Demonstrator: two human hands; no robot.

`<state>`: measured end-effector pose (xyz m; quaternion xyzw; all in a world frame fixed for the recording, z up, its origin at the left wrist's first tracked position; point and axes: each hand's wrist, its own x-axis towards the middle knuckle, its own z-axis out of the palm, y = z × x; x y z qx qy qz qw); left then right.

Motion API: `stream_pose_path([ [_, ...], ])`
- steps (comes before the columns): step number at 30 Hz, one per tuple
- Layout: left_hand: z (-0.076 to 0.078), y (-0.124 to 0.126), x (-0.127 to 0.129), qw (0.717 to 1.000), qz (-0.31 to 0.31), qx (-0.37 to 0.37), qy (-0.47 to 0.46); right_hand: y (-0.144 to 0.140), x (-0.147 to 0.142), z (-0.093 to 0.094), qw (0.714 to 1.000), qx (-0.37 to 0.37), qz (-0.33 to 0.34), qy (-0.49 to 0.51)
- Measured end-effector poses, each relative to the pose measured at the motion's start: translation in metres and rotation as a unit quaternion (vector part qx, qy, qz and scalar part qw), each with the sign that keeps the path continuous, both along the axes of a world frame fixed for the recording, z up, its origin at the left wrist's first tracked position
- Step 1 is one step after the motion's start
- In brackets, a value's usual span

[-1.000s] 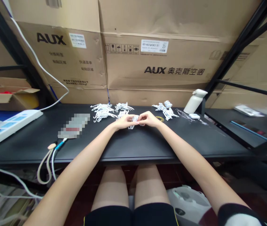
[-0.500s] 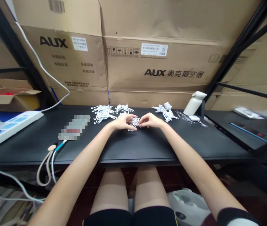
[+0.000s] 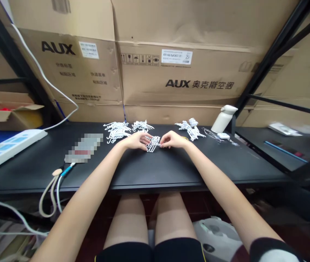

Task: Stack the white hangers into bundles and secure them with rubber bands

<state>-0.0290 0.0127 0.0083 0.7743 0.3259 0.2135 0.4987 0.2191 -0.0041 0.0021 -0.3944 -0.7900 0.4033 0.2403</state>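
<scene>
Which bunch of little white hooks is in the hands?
The small bunch between the left hand and right hand; the other piles lie untouched behind.

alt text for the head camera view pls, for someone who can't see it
Both hands, left hand and right hand, pinch a small bunch of white hooks over a black table. More white hook piles lie behind, with a white bottle at right and cardboard boxes stacked behind the table.

On the table [image 3: 171, 171], taking the bundle of small hangers [image 3: 153, 143] as landmark: the left hand [image 3: 135, 140] touches its left, the right hand [image 3: 173, 139] its right, loose hanger piles [image 3: 119, 130] lie behind-left, another pile [image 3: 191, 128] and a bottle [image 3: 223, 118] behind-right, cardboard boxes [image 3: 176, 80] behind.
</scene>
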Motion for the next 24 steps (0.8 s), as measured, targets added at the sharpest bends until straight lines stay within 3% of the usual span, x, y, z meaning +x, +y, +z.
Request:
stream_pose_path([
  [12, -0.005, -0.005, 0.011, 0.999, 0.032, 0.020, -0.020, -0.004, -0.003, 0.002, 1.000, -0.003, 0.000, 0.001],
  [24, 0.005, -0.013, 0.008, 0.998, -0.058, -0.017, -0.006, -0.009, -0.001, 0.008, 0.999, -0.017, 0.022, -0.029],
])
